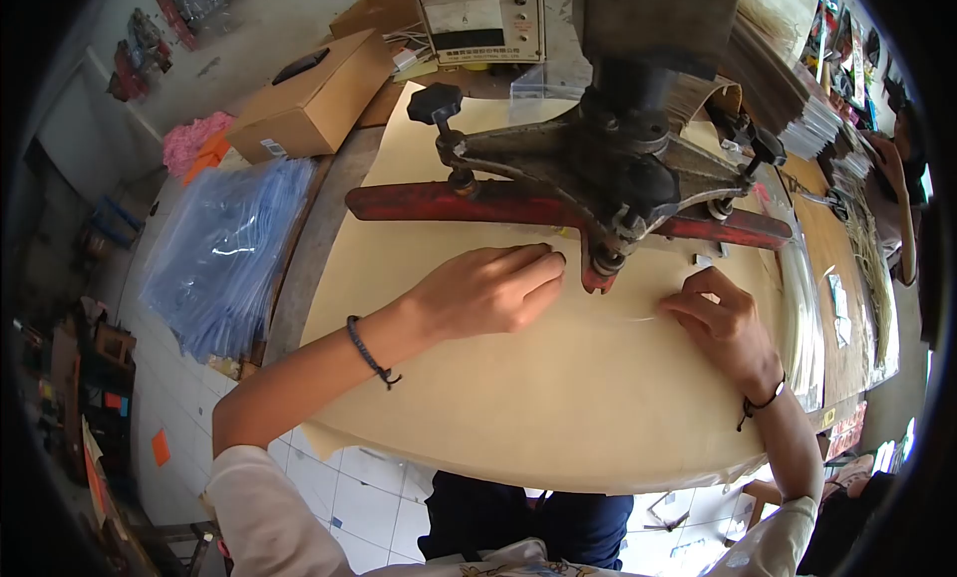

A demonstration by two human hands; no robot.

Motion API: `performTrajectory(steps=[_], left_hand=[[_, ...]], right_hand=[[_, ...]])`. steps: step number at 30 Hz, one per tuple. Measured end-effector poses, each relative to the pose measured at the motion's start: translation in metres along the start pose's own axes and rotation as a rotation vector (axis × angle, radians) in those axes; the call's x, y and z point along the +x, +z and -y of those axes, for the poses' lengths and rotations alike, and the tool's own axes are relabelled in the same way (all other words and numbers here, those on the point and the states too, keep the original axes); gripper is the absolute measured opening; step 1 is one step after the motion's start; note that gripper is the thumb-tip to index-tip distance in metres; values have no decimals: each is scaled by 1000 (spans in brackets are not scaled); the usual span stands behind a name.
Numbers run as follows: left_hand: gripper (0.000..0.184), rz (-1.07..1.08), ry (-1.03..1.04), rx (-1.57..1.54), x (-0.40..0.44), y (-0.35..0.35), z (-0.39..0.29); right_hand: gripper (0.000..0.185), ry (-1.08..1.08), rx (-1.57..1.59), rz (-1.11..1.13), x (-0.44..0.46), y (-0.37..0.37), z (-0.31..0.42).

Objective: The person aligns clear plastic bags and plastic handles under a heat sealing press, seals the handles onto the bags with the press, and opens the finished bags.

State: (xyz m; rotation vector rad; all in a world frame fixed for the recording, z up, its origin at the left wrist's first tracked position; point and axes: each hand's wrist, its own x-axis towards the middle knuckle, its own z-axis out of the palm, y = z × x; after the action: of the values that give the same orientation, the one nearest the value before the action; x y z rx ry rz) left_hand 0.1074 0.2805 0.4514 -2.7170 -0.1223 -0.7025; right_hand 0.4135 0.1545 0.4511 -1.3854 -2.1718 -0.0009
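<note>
Over the tan sheet point(498, 408) that covers the worktable, my left hand point(493, 290) is bent with its fingers curled together, close to the red bar point(459, 202) of a press. What it holds, if anything, is hidden. To the right, my right hand point(716, 316) has its thumb and forefinger pinched together at the end of a thin, clear strip point(638, 319). The strip is faint and its far end cannot be made out. The dark metal press head point(638, 168) hangs between and above the two hands.
Clear plastic sleeves point(234, 248) are stacked at the left, below a cardboard box point(309, 94). A control box point(483, 24) stands at the back. Bundles of clear strips point(800, 318) lie along the right edge. Another person's arm point(894, 168) shows at the far right.
</note>
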Motion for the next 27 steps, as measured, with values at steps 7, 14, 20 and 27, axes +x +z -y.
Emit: performTrajectory(steps=[7, 14, 20, 27], left_hand=[[21, -118, -120, -102, -8, 21, 7], [27, -63, -164, -149, -12, 31, 7], [28, -65, -203, -182, -11, 31, 8], [24, -104, -214, -196, -9, 33, 8]], right_hand=[[20, 20, -14, -15, 2, 3, -1], [23, 39, -1, -38, 7, 7, 0], [26, 57, 11, -10, 8, 8, 1], [28, 61, 3, 5, 8, 6, 0]])
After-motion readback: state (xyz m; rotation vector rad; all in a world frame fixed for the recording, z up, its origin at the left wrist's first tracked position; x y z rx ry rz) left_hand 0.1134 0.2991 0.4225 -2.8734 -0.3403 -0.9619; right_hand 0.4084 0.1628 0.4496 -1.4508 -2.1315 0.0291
